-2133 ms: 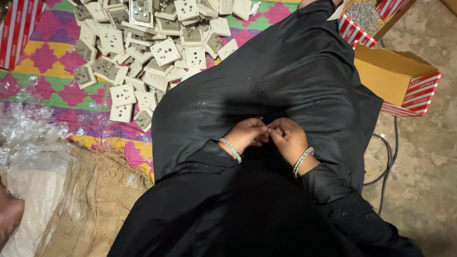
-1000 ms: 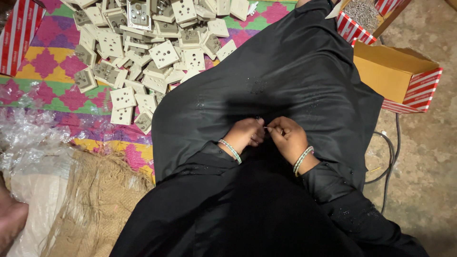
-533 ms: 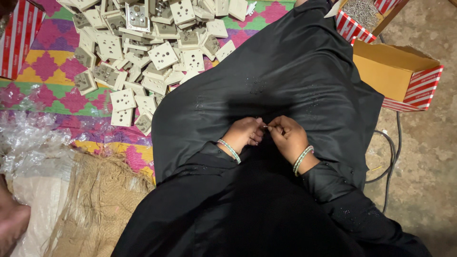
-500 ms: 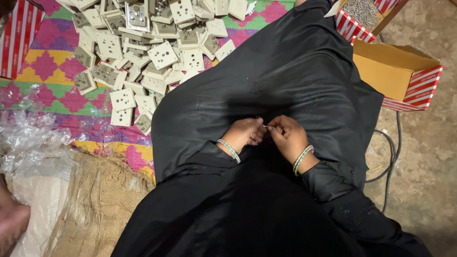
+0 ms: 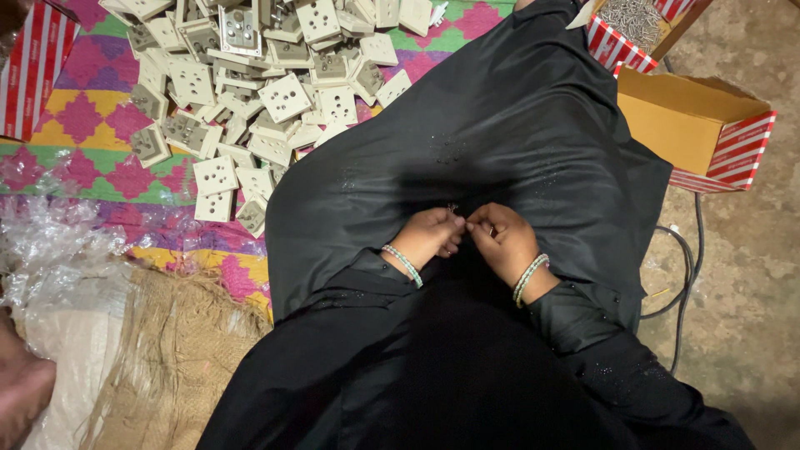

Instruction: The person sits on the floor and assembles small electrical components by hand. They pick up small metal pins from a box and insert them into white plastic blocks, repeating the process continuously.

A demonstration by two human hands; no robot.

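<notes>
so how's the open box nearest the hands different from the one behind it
The nearer box is plain brown inside and shows nothing in it, while the far box holds a heap of small grey metal pieces. The nearer box shows whole and lies tipped, its opening facing the camera; the far box is cut off by the frame's top edge. Both have red and white striped sides and sit to the right of the black garment.

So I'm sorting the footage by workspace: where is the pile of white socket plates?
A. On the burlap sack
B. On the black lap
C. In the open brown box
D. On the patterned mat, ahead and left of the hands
D: the socket plates lie heaped on the patterned mat.
</notes>
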